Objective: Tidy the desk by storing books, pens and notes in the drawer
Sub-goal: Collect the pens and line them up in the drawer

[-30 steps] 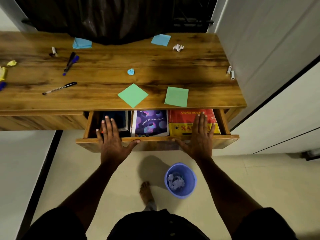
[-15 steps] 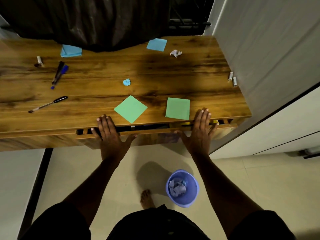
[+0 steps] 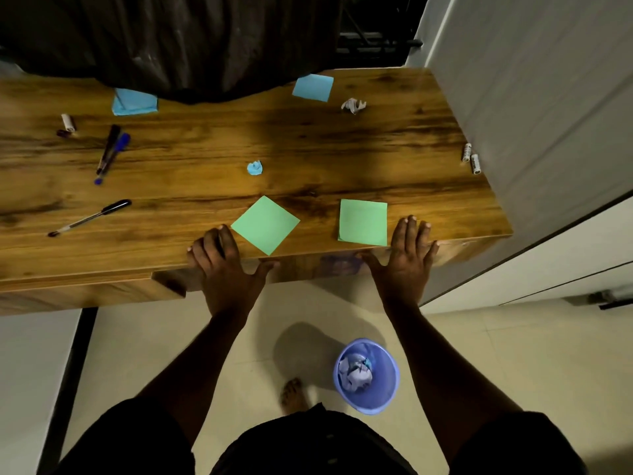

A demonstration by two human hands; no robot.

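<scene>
room: pale tiled floor [image 3: 171, 337] below, white panels [image 3: 548, 97] along the right, a dark cloth [image 3: 171, 46] hanging over the back edge of the surface.
surface: brown grained wood [image 3: 342, 149], running out of view on the left, its right end against the white panels.
drawer: one [image 3: 308, 269], closed, its front sitting under the surface's front edge.
left hand: [image 3: 222, 265] flat, fingers straight and spread over the surface's front edge, thumb out along the drawer front, holding nothing.
right hand: [image 3: 407, 255] the same, flat and spread, fingertips on the surface, just beside the right green note.
green notes: two near the front edge between the hands; left green note [image 3: 265, 224] turned like a diamond, right green note [image 3: 363, 222] square-on.
blue notes: two at the back; left blue note [image 3: 135, 101] partly under the cloth, right blue note [image 3: 312, 88].
crumpled paper: two; blue ball [image 3: 255, 167] mid-surface, white ball [image 3: 353, 105] near the right blue note.
pens: three on the left; black pen [image 3: 89, 218] alone, dark pen [image 3: 109, 147] and blue pen [image 3: 118, 149] lying together.
white cylinders: three; a pair [image 3: 471, 158] at the right edge, one cylinder [image 3: 67, 122] far left.
bin: one, blue [image 3: 387, 389], on the floor with crumpled paper inside, near a bare foot [image 3: 291, 394].
</scene>
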